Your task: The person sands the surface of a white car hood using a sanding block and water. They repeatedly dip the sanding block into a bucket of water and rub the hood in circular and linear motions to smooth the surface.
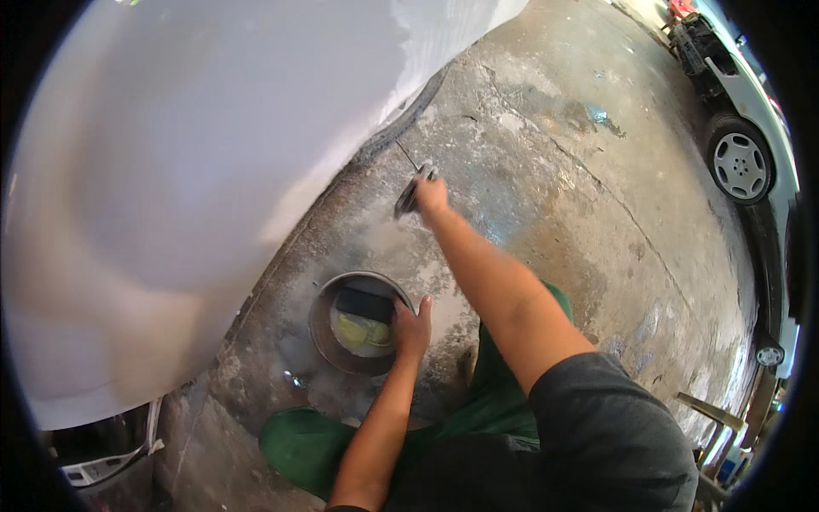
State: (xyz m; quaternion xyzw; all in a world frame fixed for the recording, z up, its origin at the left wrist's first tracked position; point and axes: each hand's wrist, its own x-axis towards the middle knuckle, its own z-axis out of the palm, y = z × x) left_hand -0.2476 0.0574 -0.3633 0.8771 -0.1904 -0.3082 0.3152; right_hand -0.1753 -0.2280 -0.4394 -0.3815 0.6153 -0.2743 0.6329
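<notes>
My left hand (pixel 409 328) grips the right rim of a round metal bucket (pixel 328 341) low in the centre. Inside the bucket are a dark rectangular block (pixel 363 303) and a yellow sponge or cloth (pixel 350 331) in cloudy liquid. My right hand (pixel 432 194) reaches forward, closed on a dark metal tool (pixel 404 201) with a thin rod pointing up-left, near the lower edge of a large pale car panel (pixel 171 154). Exactly what the tool is, I cannot make out.
Stained, cracked concrete floor (pixel 614 213) surrounds me. A silver car with a wheel (pixel 739 158) stands along the right rim. A wooden piece (pixel 708 410) is at the lower right. A dark opening with a metal part (pixel 94 465) lies under the panel at lower left.
</notes>
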